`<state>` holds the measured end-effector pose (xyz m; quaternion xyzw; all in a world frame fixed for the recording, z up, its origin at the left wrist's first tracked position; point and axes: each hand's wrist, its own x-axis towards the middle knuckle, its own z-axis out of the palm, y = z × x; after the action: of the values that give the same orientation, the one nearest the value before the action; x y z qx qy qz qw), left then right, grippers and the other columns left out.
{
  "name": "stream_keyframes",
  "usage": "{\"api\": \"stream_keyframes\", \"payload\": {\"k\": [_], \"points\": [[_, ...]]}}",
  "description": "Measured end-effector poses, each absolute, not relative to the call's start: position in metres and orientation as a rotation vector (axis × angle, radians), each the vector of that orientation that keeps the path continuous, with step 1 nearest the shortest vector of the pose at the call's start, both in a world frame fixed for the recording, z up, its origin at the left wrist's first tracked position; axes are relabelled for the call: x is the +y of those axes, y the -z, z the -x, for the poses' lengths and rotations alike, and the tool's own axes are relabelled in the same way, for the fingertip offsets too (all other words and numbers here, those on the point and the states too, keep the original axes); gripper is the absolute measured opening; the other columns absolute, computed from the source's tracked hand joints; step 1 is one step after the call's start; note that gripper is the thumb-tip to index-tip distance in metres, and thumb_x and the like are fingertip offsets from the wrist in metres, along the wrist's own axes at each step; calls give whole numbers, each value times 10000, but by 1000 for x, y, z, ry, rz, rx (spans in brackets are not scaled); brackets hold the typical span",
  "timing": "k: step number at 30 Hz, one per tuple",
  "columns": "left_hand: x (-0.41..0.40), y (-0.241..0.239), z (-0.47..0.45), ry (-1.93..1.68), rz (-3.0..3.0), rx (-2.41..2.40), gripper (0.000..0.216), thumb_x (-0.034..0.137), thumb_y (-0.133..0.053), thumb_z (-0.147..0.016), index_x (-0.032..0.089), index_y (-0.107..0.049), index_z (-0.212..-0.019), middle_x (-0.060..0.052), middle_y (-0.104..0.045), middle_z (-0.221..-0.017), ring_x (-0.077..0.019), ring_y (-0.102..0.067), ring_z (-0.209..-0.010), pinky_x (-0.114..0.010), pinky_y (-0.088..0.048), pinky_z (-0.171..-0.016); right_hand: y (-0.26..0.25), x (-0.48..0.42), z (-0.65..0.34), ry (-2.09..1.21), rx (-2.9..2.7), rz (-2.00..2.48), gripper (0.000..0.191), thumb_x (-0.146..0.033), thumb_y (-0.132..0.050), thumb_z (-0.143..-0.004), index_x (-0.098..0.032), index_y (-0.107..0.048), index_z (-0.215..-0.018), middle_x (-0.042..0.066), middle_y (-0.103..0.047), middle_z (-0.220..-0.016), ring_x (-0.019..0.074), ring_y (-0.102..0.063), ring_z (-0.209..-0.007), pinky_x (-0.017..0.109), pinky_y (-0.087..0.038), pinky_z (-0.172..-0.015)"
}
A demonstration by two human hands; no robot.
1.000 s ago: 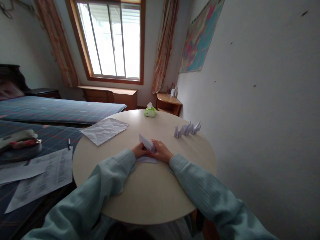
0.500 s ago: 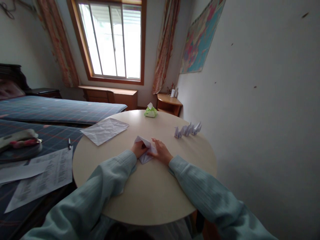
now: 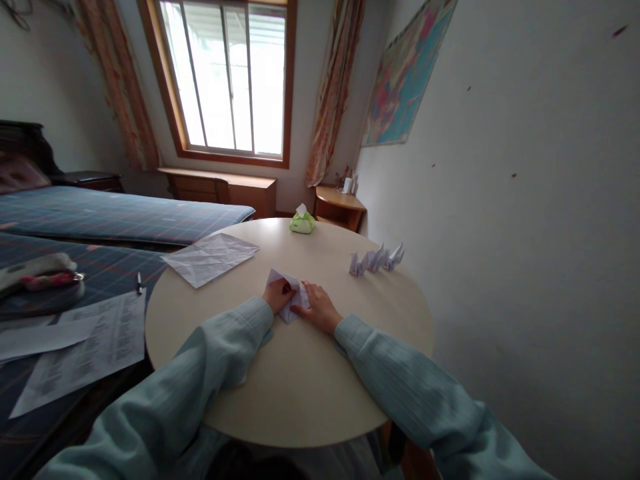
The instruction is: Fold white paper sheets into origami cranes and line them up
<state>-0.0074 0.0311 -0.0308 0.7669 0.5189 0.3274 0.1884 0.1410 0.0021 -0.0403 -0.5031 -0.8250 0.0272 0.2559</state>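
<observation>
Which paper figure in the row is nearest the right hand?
The leftmost paper figure, at the row's end toward the right hand; the others stand farther right.

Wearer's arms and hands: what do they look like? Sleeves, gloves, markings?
Left sleeve and right sleeve: long, loose, wrinkled, pale blue-green, faint lines in the fabric, cuffed at the wrists. Left hand and right hand: bare, no gloves. No cables visible. Rings or small markings: can't tell.

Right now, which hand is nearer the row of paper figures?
Right. The right hand is to the left of the paper figures; the left hand is farther left.
</observation>
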Motion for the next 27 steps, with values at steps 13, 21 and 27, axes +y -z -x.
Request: {"api": "stream_keyframes", "payload": {"k": [13,21,27], "points": [[37,39,8,-1083,-1778,1212,305,347,-633,-543,97,-573,-706,-51,-612,-672,-182,-558,-654,-302,-448,-617,36,-2,-140,-124,-2257,1469,747,-557,-464,-658,-102,-295,-1226,147,-416,-1188,236,-362,-1098,379,-276,-918],[41,41,7,-1120,-1380,839,372,270,-722,-417,100,-565,-708,-30,-606,-677,-172,-553,-672,-313,-428,-661,31,-5,-139,-149,-2254,1489,763,-554,-479,-648,-105,-280,-1232,142,-410,-1196,234,-365,-1100,377,-284,-914],[47,49,7,-1153,-1329,869,317,276,-710,-435,130,-463,-569,47,-489,-516,-103,-489,-541,-238,-387,-531,32,-4,-140,-149,-2265,1490,764,-555,-487,-642,-101,-289,-1224,144,-416,-1192,229,-377,-1090,358,-290,-914]]}}
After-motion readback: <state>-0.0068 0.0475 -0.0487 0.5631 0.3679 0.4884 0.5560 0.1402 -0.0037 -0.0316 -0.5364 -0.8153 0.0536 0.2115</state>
